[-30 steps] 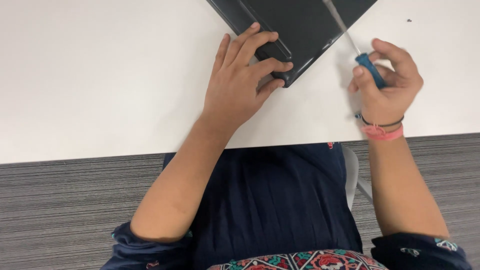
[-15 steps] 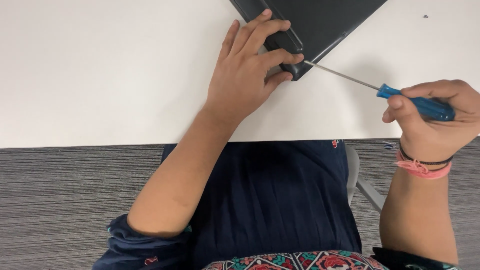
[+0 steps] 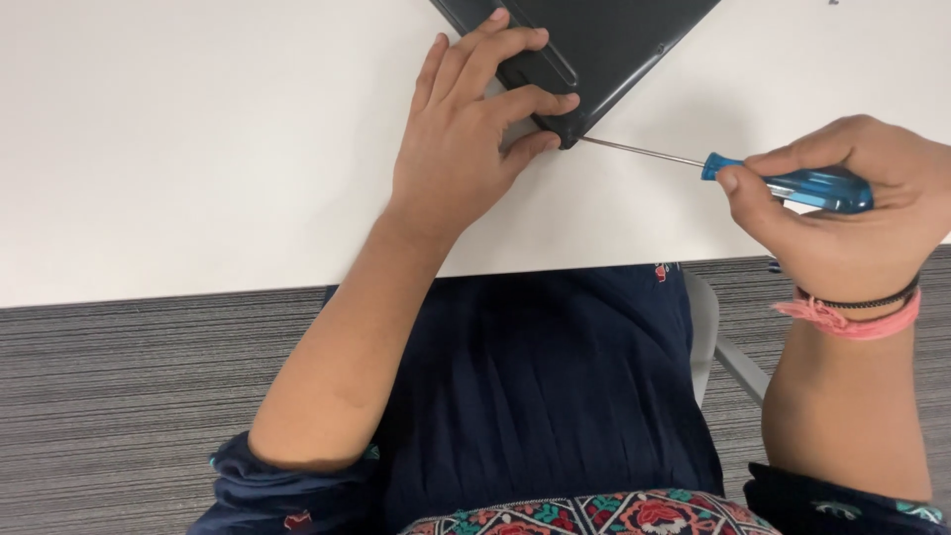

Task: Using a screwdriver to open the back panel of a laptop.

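Observation:
A dark flat device (image 3: pixel 614 40), like a laptop turned bottom up, lies on the white table (image 3: pixel 198 139) at the top of the view. My left hand (image 3: pixel 466 139) rests on its near corner, fingers spread over the edge. My right hand (image 3: pixel 842 213) grips a screwdriver (image 3: pixel 792 185) with a clear blue handle. Its thin metal shaft lies almost flat, and the tip touches the device's corner next to my left thumb.
The table's front edge runs across the view just above my lap. Below it are grey striped carpet (image 3: pixel 119 416), my dark blue clothing and part of a chair frame (image 3: pixel 733 362). My right wrist wears a pink band and a black band.
My right hand has swung out to the right and lower, laying the screwdriver from upright over the device to nearly flat with its tip at the corner. My left hand stays on the device.

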